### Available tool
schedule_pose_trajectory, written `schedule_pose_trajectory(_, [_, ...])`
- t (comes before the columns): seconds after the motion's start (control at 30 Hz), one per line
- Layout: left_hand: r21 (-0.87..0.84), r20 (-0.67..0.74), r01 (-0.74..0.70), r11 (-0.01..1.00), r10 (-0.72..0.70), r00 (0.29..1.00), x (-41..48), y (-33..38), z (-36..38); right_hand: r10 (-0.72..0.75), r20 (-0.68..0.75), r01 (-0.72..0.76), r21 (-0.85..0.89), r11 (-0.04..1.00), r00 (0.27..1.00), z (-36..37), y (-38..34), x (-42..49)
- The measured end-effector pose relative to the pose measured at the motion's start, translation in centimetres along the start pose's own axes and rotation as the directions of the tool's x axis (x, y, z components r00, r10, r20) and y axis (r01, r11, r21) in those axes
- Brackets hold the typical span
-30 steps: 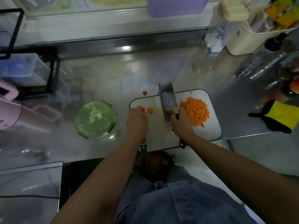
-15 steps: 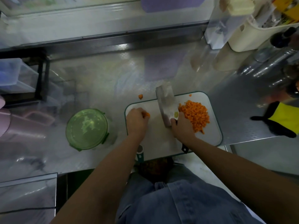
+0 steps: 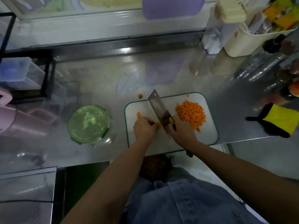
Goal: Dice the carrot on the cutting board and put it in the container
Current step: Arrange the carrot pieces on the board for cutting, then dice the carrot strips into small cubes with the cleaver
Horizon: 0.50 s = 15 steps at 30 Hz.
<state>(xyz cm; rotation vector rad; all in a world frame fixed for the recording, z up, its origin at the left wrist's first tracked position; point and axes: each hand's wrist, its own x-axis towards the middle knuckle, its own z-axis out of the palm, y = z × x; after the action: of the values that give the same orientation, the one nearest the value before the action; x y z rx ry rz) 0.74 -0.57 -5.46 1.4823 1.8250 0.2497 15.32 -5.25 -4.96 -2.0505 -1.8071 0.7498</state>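
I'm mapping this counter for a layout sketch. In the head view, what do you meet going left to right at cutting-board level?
pink jug → green-lidded container → cleaver → diced carrot pile → yellow-and-black glove

In front of you: steel counter (image 3: 97,81). Directly on it: white cutting board (image 3: 208,135) at the near edge; green-lidded container (image 3: 88,124) to its left, apart; one stray carrot piece (image 3: 140,96) just beyond the board's far edge; yellow-and-black cloth (image 3: 278,122) at your right; cream caddy (image 3: 252,41) far right.

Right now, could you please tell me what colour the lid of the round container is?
The lid is translucent green, seen best in the head view, the only one.
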Motion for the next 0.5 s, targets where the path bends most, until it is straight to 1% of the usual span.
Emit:
schedule_pose_trajectory(0.1, [0.020, -0.090, -0.008, 1.000, 0.009, 0.996, -0.4, -0.4, -0.2, 0.017, -0.001, -0.017, -0.024, 1.000, 1.000, 0.5, -0.2, -0.4])
schedule_pose_trajectory(0.2, [-0.003, -0.170, -0.015, 1.000, 0.015, 0.985, 0.0, -1.1, -1.0, 0.067, -0.038, -0.065, 0.050, 0.997, 0.997, 0.5, -0.3, -0.1])
schedule_pose_trajectory(0.27, [0.036, -0.136, -0.012, 0.999, 0.017, 0.991, 0.3, -1.3, -1.6, 0.069, -0.032, -0.067, 0.059, 0.996, 0.997, 0.4, -0.2, 0.1])
schedule_pose_trajectory(0.37, [0.044, -0.011, -0.001, 0.999, 0.002, 1.000, 0.4, -1.2, -1.5, 0.039, -0.010, -0.039, 0.008, 0.999, 0.999, 0.1, -0.2, 0.2])
schedule_pose_trajectory(0.5, [0.006, 0.030, 0.016, 1.000, -0.016, 0.999, 0.2, -0.6, 0.0, -0.019, 0.022, 0.021, -0.071, 0.997, 1.000, -0.1, -0.5, 0.0])
